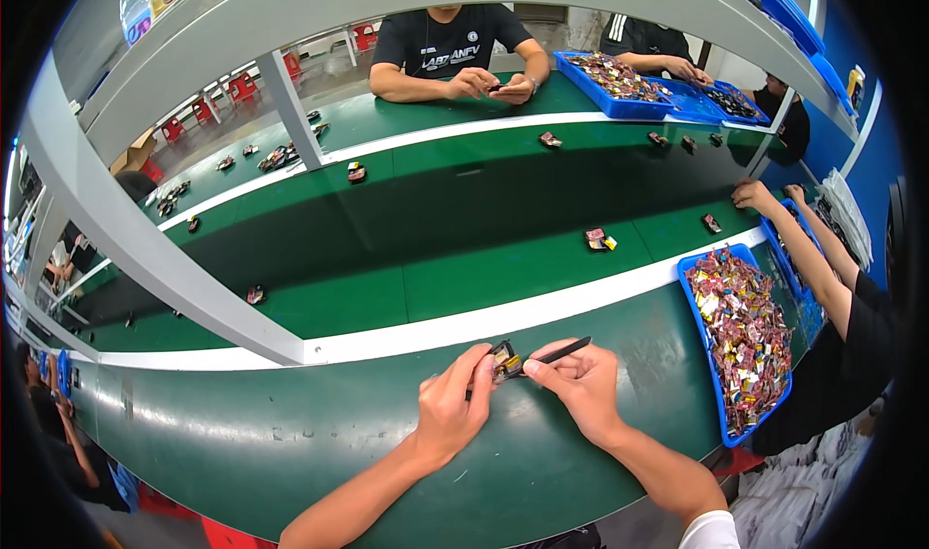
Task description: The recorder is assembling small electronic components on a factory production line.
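Note:
Over the green worktop (319,443), my left hand (447,409) pinches a small black-edged assembly (504,363) with yellow and metallic bits inside; its exact kind is too small to make out. My right hand (588,394) grips a slim black pen-shaped tool (565,350). The tool points up and right, its lower end close beside the assembly; whether they touch I cannot tell. To the right of my right hand stands a blue tray (728,439) heaped with small pink, yellow and silver parts (740,336).
A white ledge (464,343) divides my worktop from a green conveyor belt (464,297) carrying scattered small assemblies (597,240). Grey frame posts (145,230) rise on the left. Across sits a person (445,56); a co-worker's arms (803,239) reach in at right. Another filled tray (639,109) stands opposite.

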`<state>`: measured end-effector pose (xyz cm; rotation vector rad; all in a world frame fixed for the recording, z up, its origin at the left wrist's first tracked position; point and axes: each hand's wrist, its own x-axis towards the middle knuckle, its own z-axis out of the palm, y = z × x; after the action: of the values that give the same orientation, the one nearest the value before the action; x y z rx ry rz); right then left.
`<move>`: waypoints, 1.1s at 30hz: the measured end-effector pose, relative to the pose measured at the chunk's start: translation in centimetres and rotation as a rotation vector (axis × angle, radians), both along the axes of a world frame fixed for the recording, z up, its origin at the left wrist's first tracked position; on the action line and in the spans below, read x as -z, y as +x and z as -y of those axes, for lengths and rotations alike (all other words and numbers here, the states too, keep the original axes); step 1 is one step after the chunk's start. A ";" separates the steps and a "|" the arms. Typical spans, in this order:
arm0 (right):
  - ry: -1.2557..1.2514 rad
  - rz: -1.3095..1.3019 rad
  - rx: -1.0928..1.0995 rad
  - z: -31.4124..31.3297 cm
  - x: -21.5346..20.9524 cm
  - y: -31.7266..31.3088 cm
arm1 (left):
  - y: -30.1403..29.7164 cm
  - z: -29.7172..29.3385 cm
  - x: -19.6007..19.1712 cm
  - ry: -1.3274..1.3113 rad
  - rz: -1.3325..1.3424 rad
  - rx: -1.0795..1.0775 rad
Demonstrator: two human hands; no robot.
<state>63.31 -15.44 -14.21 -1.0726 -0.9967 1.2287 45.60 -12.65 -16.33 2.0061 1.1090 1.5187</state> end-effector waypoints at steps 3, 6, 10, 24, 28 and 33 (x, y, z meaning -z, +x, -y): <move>-0.009 -0.045 0.011 -0.1 -0.1 -0.2 | -0.1 0.0 0.1 0.060 -0.063 0.008; -0.031 -0.068 -0.015 0.0 -0.4 -0.1 | -0.2 0.2 -0.2 0.070 -0.110 0.032; -0.062 -0.054 -0.041 -0.1 -0.8 0.3 | -0.4 0.2 -0.2 0.069 -0.103 0.049; 0.052 0.139 -0.006 -0.2 0.5 0.1 | -0.9 -0.5 -0.8 -0.583 0.358 0.256; 0.033 0.007 -0.001 -0.3 0.6 0.0 | -0.5 -0.3 -0.6 -0.414 0.268 0.198; -0.067 -0.019 -0.046 -0.3 -0.3 0.3 | -0.5 -0.1 -0.2 -0.254 0.134 0.171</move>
<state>63.58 -15.15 -13.89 -1.0934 -0.9764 1.3153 45.08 -12.50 -16.13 1.7536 0.9942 1.3319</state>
